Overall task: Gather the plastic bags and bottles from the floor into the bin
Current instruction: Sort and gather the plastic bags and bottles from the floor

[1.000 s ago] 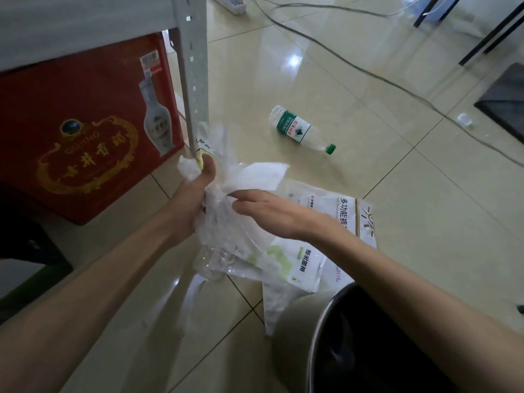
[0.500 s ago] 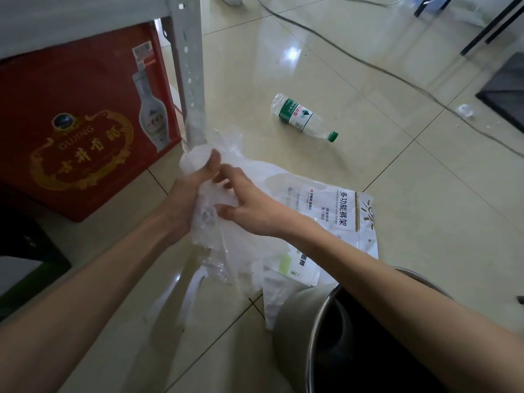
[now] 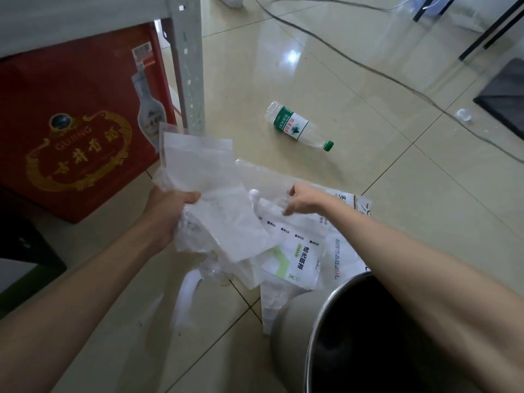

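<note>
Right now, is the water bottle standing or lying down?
Lying down. The water bottle rests on its side on the floor tiles, green cap pointing right, away from both hands.

Bottle lies behind bags.

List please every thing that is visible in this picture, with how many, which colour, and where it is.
plastic bags: several, clear and white, bunched in the left hand above the floor
printed bags: at least two, white with green and dark print, hanging and lying beside the bin
bottle: one, clear with green label and green cap, lying on the floor, apart from the bags
bin: one, metal with dark inside, bottom right
box: one, red with gold print, under the shelf at left
shelf post: one, grey, perforated, upper left
cables: a few, dark, across the floor at top
floor: beige glossy tiles
left hand: gripping the bag bunch
right hand: pinching a clear bag
</note>
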Motion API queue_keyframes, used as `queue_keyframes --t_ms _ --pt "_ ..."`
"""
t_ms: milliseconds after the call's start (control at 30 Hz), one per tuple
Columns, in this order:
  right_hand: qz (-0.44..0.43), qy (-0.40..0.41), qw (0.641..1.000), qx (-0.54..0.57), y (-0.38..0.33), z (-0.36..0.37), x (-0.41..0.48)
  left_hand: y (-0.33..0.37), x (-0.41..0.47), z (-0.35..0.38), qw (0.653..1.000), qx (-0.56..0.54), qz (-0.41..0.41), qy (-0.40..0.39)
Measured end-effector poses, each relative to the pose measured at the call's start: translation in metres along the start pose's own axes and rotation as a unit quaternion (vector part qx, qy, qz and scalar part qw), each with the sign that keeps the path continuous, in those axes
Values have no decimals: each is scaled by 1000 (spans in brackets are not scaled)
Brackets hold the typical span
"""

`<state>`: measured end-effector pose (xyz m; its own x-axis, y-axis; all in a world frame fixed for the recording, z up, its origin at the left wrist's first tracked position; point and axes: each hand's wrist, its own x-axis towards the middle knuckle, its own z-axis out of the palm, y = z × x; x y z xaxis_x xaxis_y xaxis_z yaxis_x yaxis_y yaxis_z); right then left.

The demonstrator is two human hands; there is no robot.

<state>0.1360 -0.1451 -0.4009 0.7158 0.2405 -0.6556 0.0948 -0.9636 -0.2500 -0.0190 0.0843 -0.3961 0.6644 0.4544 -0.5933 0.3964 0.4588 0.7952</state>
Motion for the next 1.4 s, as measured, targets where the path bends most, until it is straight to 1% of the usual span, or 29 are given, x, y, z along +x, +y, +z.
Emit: queue_keyframes --t_ms 100,167,267,333,433,500,567,633,667,700,733,767,800,833,867,900,933,967,1000,1033,1067,1133,1167,1233,1267,1300,1333,1367,1400 --pt "48 -69 990 -111 13 17 11 -6 2 -5 1000 11 8 -2" --pt "71 -97 977 -176 16 27 15 -12 1 -8 1000 17 7 -2" --pt "39 -85 967 -236 14 36 16 -14 0 -12 1000 19 3 -14" --pt "7 -70 968 -239 11 34 16 -14 1 -16 999 24 2 -23" --pt "6 -54 969 -242 4 8 6 -11 2 -20 1000 26 7 -13" --pt "14 -28 969 -244 0 -23 -6 -9 4 -20 1000 22 15 1" --pt "2 35 978 -208 -9 -53 -22 -7 3 -17 999 20 23 12" --pt "-45 126 982 -134 -22 -70 -38 -6 1 -10 999 28 37 22" --pt "-86 164 978 -96 -32 -72 -50 -6 0 -6 998 30 47 22" --pt "-130 172 975 -53 -44 -70 -63 -6 -3 -1 998 30 60 16" --pt "-168 135 976 5 -57 -64 -77 -4 -6 4 997 29 73 8" --pt "-199 51 977 58 -70 -57 -91 -2 -10 9 996 30 85 -1" --pt "-205 -57 974 81 -81 -48 -103 1 -14 14 995 29 90 -11" --pt "-203 -158 963 75 -88 -40 -109 5 -17 17 996 20 81 -31" --pt "-194 -235 951 57 -92 -30 -109 8 -19 19 996 2 62 -65" --pt "-183 -286 939 57 -95 -23 -107 13 -20 20 992 -30 41 -118" --pt "-172 -311 932 64 -96 -16 -104 15 -20 19 983 -59 33 -170" --pt "-166 -317 931 73 -97 -10 -101 16 -21 16 975 -78 41 -206" --pt "-164 -312 933 79 -98 -6 -98 15 -21 14 972 -72 63 -216" --pt "-164 -305 934 90 -97 -2 -96 12 -20 12 975 -39 93 -199" --pt "-170 -304 931 106 -95 0 -92 9 -17 11 981 5 116 -158" --pt "-186 -319 919 139 -88 -2 -83 4 -12 10 990 62 120 -41" --pt "-185 -314 920 145 -84 -5 -77 2 -10 8 991 71 112 2" --pt "-154 -252 947 126 -73 -8 -58 -2 -4 2 993 63 96 39" --pt "-131 -203 966 90 -67 -7 -48 -4 0 -3 993 61 88 44" --pt "-111 -157 981 29 -59 -4 -37 -5 1 -7 993 65 84 47" --pt "-90 -124 987 -49 -52 1 -29 -7 2 -11 993 68 82 49" --pt "-63 -117 983 -128 -44 6 -24 -9 3 -14 993 69 81 52" --pt "-30 -135 972 -191 -38 13 -21 -12 4 -16 993 65 80 53"
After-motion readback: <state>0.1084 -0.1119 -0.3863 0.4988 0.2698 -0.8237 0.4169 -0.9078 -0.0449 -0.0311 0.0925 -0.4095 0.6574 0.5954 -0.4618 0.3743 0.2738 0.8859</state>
